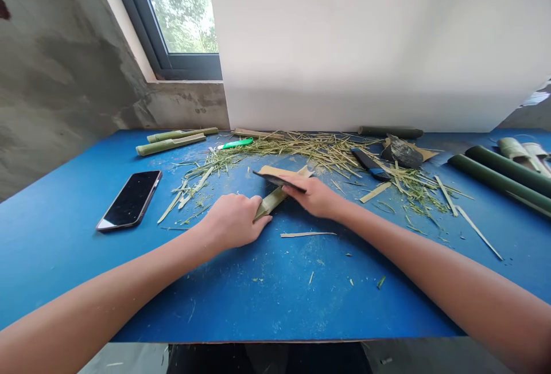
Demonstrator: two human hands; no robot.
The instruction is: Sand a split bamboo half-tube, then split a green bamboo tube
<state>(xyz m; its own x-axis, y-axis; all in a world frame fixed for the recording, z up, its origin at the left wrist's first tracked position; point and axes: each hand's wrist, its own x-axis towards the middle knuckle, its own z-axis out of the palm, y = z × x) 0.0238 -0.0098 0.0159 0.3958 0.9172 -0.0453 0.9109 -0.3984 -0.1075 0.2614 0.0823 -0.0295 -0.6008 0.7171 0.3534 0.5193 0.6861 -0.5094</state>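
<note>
Workshop, blue workbench (275, 305), bamboo shavings (301, 150)

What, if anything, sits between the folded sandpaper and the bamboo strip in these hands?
Nothing visible: the right hand presses the folded sandpaper straight onto the bamboo strip, which the left hand grips.

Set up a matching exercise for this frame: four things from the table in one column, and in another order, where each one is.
Things:
1. black smartphone
2. green utility knife
3. bamboo strip
4. dark green bamboo lengths

Places:
A. right end of the blue table
B. held in the left hand, against a tan-backed sheet in the right hand
C. lying screen up, left of the hands
D. far side of the table, beside the bamboo shavings

Pairs: 1-C, 2-D, 3-B, 4-A
</note>
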